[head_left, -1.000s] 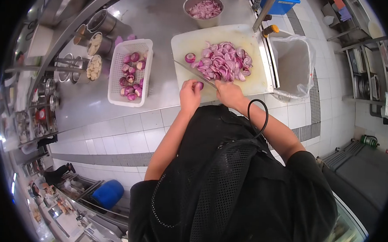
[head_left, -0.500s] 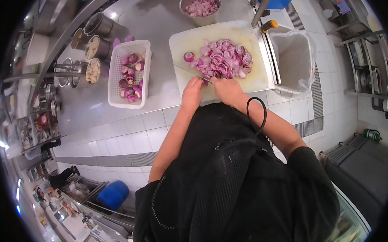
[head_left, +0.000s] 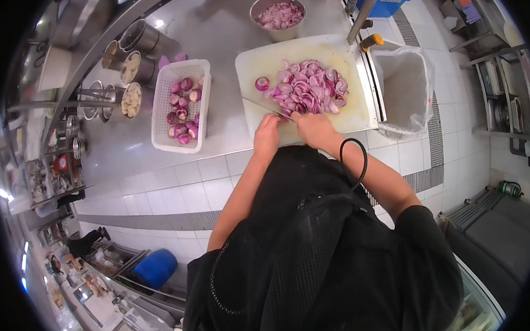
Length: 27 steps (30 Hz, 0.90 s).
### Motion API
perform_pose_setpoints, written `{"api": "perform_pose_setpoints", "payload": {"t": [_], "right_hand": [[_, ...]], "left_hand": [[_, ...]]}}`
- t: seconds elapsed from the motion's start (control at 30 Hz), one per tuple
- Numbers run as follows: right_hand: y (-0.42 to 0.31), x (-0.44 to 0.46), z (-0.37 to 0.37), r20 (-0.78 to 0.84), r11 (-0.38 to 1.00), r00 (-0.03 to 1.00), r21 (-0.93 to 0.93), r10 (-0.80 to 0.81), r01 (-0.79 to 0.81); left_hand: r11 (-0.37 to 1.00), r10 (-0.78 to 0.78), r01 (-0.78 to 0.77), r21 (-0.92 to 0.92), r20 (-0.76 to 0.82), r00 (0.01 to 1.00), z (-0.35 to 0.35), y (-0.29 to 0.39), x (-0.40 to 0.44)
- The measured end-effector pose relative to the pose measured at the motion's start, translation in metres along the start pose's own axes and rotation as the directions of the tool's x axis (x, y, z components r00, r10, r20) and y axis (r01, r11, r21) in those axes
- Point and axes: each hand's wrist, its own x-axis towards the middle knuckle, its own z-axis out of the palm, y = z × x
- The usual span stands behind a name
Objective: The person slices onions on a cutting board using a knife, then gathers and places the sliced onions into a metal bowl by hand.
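Observation:
My right hand [head_left: 314,129] is closed round the handle of a kitchen knife [head_left: 261,105], whose blade points left across the near part of the white cutting board [head_left: 255,61]. Close against the blade, my left hand [head_left: 267,134] has its fingers curled down on a red onion, mostly hidden, with a little purple showing at the fingertips. A heap of sliced red onion [head_left: 310,87] lies beyond the knife. To its left sits a cut onion piece [head_left: 262,84], apart from the slices.
Left of the board stands a white plastic basket [head_left: 203,112] holding several peeled red onions [head_left: 186,84]. A steel bowl [head_left: 282,34] of chopped onion is behind the board. At right is a lined waste bin [head_left: 404,92]. Metal containers [head_left: 141,37] line the counter's left side.
The whole view has shifted slightly, so the counter items appear a little lower and farther right. Both hands keep their places at the knife and board.

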Motion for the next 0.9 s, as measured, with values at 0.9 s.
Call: {"api": "perform_pose_setpoints", "payload": {"t": [0.9], "right_hand": [[0.007, -0.027, 0.032, 0.114, 0.996, 0.991, 0.068, -0.07, 0.063]], "left_hand": [[0.921, -0.169, 0.076, 0.382, 0.218, 0.961, 0.0, 0.015, 0.12]]}}
